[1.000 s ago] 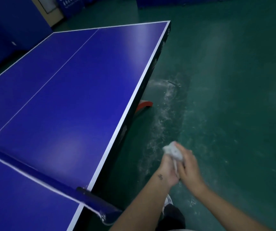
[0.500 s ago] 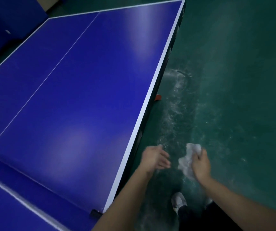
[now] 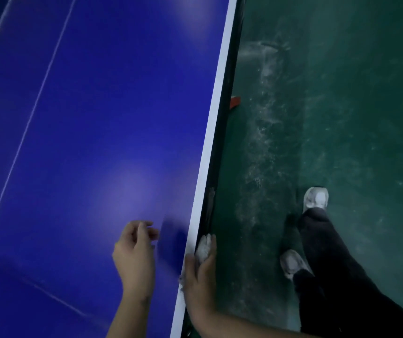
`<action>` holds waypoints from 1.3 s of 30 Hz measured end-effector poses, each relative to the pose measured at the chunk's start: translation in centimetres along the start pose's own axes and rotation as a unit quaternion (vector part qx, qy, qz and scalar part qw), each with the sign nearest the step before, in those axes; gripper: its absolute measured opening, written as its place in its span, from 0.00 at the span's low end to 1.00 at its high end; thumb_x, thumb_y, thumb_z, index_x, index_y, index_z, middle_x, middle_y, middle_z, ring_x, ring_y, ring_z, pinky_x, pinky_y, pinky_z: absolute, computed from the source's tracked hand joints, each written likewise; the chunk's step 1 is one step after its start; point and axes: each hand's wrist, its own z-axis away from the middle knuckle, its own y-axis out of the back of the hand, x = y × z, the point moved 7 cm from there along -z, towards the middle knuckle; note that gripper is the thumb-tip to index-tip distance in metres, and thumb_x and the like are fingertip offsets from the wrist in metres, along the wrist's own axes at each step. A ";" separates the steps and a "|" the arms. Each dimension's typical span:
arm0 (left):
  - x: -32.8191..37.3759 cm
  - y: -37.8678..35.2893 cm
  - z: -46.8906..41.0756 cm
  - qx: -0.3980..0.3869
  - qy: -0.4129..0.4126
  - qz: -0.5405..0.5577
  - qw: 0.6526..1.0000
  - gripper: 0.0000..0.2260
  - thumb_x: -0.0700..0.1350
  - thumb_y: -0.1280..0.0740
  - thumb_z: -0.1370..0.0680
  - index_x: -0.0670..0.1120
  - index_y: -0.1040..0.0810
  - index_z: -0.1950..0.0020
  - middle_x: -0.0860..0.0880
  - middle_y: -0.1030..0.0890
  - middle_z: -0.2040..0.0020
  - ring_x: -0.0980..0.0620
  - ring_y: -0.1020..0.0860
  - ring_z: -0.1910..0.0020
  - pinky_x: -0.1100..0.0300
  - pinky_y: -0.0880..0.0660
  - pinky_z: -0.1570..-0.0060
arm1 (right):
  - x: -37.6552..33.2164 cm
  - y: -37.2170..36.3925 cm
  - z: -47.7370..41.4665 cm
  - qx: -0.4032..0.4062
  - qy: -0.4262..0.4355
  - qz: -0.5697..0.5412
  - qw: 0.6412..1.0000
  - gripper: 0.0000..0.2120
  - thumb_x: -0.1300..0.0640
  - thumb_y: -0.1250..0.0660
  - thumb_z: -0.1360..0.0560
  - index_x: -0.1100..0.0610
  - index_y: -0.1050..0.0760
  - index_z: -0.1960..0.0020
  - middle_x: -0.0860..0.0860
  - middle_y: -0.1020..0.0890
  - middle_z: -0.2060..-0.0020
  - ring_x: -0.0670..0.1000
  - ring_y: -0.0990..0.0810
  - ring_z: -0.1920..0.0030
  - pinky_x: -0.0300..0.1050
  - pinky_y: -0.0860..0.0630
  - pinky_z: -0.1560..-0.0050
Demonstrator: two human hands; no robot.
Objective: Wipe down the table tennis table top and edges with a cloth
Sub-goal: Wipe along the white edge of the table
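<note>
Head view was filled on its left by the blue table top [image 3: 93, 123], whose white border stripe [image 3: 211, 147] ran up the middle of the frame, with the dark side edge [image 3: 226, 113] just beyond it and the green floor [image 3: 341, 93] to the right. The white cloth [image 3: 204, 247] was seen bunched in the right hand [image 3: 200, 276], whose fingers were curled round it, and it was pressed against the side edge low in the frame. The thumb seemed to be laid on the border stripe, though blur made this uncertain. The left hand [image 3: 135, 257] was held over the table top just inside the stripe, its fingers loosely curled and nothing grasped; whether it touched the surface could not be told. The edge-wiping step was judged to be in hand, and a long run of edge lay ahead of the cloth. For the next move, the cloth would need to be drawn along the edge away from the body under steady pressure. Steps would need to be taken alongside, with the pale shoes [image 3: 316, 197] placed carefully on a floor that looked streaked and possibly wet.
</note>
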 end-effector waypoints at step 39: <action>22.8 -26.3 -24.6 -0.132 -0.310 -0.183 0.924 0.20 0.40 0.49 0.18 0.44 0.40 0.25 0.47 0.39 0.25 0.52 0.42 0.26 0.57 0.45 0.27 | -30.4 1.5 -30.3 0.025 0.324 0.175 0.929 0.28 0.42 0.59 0.22 0.50 0.35 0.28 0.44 0.43 0.25 0.47 0.43 0.26 0.51 0.45 0.27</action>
